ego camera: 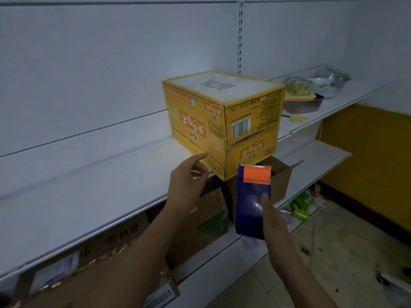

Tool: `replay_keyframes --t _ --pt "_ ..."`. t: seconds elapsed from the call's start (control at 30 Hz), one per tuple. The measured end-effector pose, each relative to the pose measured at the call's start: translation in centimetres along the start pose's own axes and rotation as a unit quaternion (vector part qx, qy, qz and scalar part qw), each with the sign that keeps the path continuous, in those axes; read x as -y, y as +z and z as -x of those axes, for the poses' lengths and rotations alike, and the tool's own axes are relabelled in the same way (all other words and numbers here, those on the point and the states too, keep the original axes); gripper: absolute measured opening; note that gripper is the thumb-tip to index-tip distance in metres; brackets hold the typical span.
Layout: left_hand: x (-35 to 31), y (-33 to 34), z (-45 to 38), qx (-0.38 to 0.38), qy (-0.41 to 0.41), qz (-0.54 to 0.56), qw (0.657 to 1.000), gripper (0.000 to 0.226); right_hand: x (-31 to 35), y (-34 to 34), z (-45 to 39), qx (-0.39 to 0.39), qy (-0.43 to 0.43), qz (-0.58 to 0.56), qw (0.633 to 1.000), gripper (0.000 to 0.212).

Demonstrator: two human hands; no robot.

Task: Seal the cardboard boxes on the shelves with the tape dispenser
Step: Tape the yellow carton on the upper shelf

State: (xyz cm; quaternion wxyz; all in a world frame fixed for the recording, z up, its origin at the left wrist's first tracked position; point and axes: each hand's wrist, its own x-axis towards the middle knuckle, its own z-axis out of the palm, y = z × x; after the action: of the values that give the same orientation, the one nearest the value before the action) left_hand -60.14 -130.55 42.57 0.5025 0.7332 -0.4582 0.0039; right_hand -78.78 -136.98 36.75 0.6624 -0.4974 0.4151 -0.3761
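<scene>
Box: yellow box (222, 123) at frame centre on the shelf (89, 185), sides look taped.
Left hand (189, 181): fingers loose, reaching its lower corner.
Right hand (273, 218): gripping the dispenser (253, 196), centre-low.
Left: open brown boxes (280, 181) below look unsealed.

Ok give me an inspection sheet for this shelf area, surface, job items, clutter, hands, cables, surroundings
Surface: white shelf, yellow box overhangs its front edge.
Job's things: yellow cardboard box sits printed upside down, top closed; blue tape dispenser with orange blade end pointing up; open brown boxes on the shelf below.
Clutter: metal tray, clear tape roll, yellow-handled scissors, plastic bags on the right shelf.
Grips: left hand open, fingers reaching to the box's lower corner; right hand holds the dispenser.
Cables: nothing seen.
Surroundings: white back panel, yellow wall, tiled floor with green packets.
</scene>
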Motion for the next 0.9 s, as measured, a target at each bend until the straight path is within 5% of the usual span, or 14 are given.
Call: replay_keyframes --t 0.3,0.5,0.63,0.8,0.9 --pt "-4.8 -2.6 -0.2 0.018 -0.1 0.21 0.972 0.013 0.4 -0.3 -0.8 0.007 -0.008 -0.022 1.0 0.025" --pt "-5.5 -2.3 -0.3 -0.019 -0.093 0.208 0.974 0.012 1.9 -1.4 -1.3 -0.016 -0.052 -0.016 0.998 0.027" --pt "-6.5 -1.8 -2.1 -0.057 -0.08 0.213 0.972 0.019 5.0 -2.5 -3.3 -0.034 -0.142 0.031 0.989 0.064" --pt "-8.3 -1.3 -5.6 -0.206 0.061 0.05 0.975 0.034 11.6 -2.9 -7.8 -0.064 -0.24 0.031 0.968 0.012" --pt "-9.5 -0.4 -8.1 -0.106 0.218 -0.119 0.963 0.041 14.7 -3.0 -10.2 -0.089 -0.268 0.028 0.959 0.017"
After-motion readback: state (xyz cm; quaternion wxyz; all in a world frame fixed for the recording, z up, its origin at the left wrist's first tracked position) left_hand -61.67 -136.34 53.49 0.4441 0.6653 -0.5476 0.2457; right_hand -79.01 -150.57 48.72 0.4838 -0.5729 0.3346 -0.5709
